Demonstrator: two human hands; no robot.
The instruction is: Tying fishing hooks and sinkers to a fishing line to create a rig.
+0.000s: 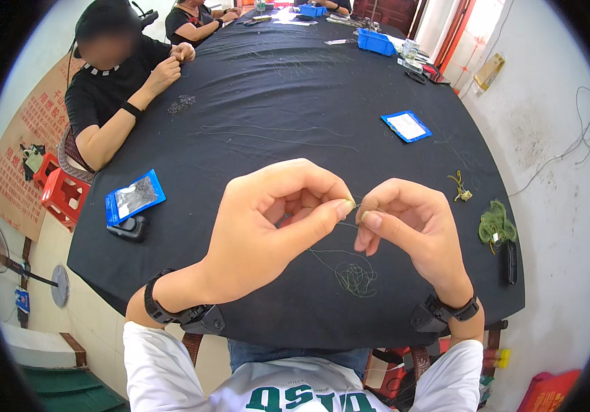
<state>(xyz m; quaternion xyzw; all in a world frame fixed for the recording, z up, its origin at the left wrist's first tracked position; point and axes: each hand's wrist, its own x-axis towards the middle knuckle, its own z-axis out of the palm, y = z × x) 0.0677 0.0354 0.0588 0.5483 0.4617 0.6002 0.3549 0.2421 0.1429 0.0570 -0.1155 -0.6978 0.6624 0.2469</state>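
Thread (pixel 356 278), fine and green, head view: strand raised above the near part of the black-covered table (pixel 295 323), its loose coil lying on the cloth near the table's near edge. Left hand (pixel 274 220), over the table: thumb and forefinger pinched together on the strand, remaining fingers curled. Right hand (pixel 415 226), just beside it over the table: thumb and forefinger closed on the strand, other fingers bent beneath. Black wrist straps, one per wrist, at the table's near edge. Blue packet with white label (pixel 137 197), near the table's left edge, resting partly on a black case (pixel 129 229). Second blue packet (pixel 406 127), toward the table's right side. Green thread bundle (pixel 496 221), by the table's right edge, a slim black object (pixel 510 262) just beside it. Blue tray (pixel 376 42), toward the table's far end. Dark small cluster (pixel 181 104), on the table's far left. Co-worker (pixel 109 89) in black, seated at the table's left side, both hands raised together. Red stool (pixel 65 196), left of the table.
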